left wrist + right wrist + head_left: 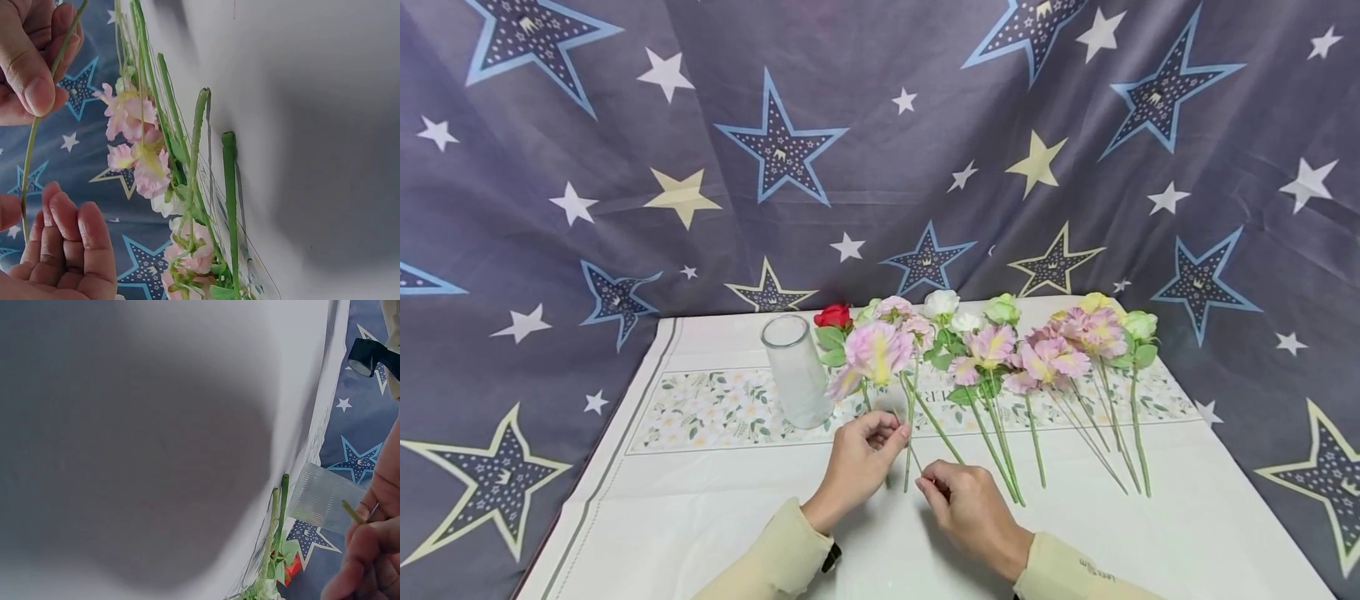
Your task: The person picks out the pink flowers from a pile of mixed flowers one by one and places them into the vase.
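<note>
Both hands hold one thin green flower stem [30, 150]. Its bloom appears to be the large pink-and-yellow iris [880, 353] above my left hand, though the fingers hide part of the join. My left hand [867, 454] has its thumb and fingers about the stem's upper part. Lower down, near the stem's end, my right hand [967, 508] pinches it between thumb and forefinger; the tip of the stem [352, 511] shows above that pinch in the right wrist view. A frosted ribbed glass vase [797, 375] stands upright just left of the iris.
A red rose [832, 315] lies behind the vase. Rightward across the white table [700, 508] lie white roses [942, 305], green roses [1002, 309] and more pink irises [1052, 360], stems toward me. A floral runner [700, 412] lies beneath; a star-patterned curtain [865, 167] hangs behind.
</note>
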{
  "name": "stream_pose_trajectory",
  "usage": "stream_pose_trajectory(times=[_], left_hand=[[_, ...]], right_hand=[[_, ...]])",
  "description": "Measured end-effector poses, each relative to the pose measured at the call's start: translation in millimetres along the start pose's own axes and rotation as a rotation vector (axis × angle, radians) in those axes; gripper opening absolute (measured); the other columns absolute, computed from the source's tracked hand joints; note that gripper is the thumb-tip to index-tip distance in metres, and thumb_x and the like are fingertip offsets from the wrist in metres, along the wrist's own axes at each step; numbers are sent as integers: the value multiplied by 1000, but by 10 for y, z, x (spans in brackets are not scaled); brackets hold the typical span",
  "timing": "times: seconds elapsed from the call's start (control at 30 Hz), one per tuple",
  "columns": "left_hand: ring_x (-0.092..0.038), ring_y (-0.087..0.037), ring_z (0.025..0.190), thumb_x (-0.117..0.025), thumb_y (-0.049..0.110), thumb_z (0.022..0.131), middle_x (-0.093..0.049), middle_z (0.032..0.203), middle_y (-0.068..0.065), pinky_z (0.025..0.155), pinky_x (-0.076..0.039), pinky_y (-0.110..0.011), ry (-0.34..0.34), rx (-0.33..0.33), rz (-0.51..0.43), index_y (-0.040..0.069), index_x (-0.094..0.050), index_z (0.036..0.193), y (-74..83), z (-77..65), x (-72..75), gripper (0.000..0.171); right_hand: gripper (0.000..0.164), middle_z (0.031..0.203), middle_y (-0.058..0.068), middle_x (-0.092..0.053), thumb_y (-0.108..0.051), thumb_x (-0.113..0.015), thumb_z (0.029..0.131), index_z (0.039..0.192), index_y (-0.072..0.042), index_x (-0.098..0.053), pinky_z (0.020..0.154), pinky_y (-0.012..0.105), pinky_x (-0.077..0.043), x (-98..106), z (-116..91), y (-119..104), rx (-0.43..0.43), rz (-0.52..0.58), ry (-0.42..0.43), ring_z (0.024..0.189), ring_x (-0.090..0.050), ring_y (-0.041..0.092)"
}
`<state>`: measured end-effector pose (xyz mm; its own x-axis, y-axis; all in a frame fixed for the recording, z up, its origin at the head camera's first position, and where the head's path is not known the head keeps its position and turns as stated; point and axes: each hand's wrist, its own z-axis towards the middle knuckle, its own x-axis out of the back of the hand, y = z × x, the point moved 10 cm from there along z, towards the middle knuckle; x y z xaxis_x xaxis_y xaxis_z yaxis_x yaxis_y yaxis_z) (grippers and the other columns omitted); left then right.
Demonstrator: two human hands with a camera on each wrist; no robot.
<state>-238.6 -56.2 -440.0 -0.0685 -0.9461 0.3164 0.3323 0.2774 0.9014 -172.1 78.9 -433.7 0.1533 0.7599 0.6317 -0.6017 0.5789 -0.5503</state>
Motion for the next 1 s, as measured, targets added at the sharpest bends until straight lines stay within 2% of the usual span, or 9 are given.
stream_pose_trajectory(times=[0.37,0.6,0.87,1.0], left_hand=[[-68,-17,65,-71,14,98,-72,74,3,58,-51,-22,-50,36,-22,7,-73,88,13,-17,-27,12],[-65,-12,64,-71,15,98,-72,74,1,59,-49,-21,-53,19,5,4,-73,89,37,-11,-2,14],[-66,-21,65,-71,12,98,-72,75,4,58,-50,-22,-40,-13,30,11,-73,89,73,-7,60,9],[-65,-15,64,-70,10,98,-71,74,5,59,-52,-23,-37,-29,45,7,-74,90,100,-7,85,9]], right_hand=[[16,66,-15,-59,-1,-82,85,80,-13,-72,50,8,-39,-31,-14,4,-2,10,-3,57,-45,-9],[12,67,-17,-60,-8,-80,89,84,-17,-74,50,9,-41,-43,-9,53,-32,35,-27,56,-47,-11],[9,65,-19,-58,-20,-77,95,86,-19,-74,48,10,-41,10,-14,113,-44,23,-17,54,-46,-11],[11,66,-17,-59,-22,-75,96,86,-18,-73,49,10,-42,37,-7,135,-47,-1,-6,55,-48,-10]])
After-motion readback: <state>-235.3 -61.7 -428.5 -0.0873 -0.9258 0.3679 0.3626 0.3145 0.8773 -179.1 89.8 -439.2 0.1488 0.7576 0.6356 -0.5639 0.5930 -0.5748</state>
